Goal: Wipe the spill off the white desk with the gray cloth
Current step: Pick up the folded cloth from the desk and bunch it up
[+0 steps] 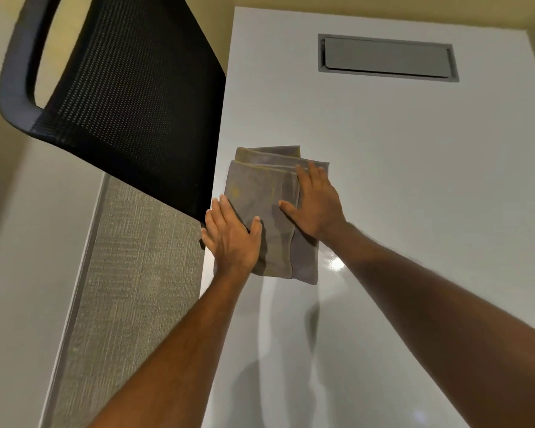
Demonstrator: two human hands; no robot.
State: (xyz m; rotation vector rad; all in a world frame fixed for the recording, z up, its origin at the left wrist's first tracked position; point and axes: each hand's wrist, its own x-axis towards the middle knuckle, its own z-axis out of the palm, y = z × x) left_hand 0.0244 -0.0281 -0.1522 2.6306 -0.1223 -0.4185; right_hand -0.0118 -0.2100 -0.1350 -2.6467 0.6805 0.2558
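Note:
A folded gray cloth (260,193) with yellowish stains lies flat on the white desk (414,180), close to the desk's left edge. My left hand (232,239) rests palm down on the cloth's near left corner, fingers together and reaching over the desk edge. Flat on the cloth's right side lies my right hand (315,202), its fingers spread and its thumb pointing left. Neither hand grips the cloth. No spill is plain to see on the desk; a glossy reflection shows just right of the cloth.
A black mesh office chair (121,97) stands tight against the desk's left edge, beside my left hand. A gray cable hatch (386,58) is set into the desk at the far side. Carpet (127,273) lies below on the left.

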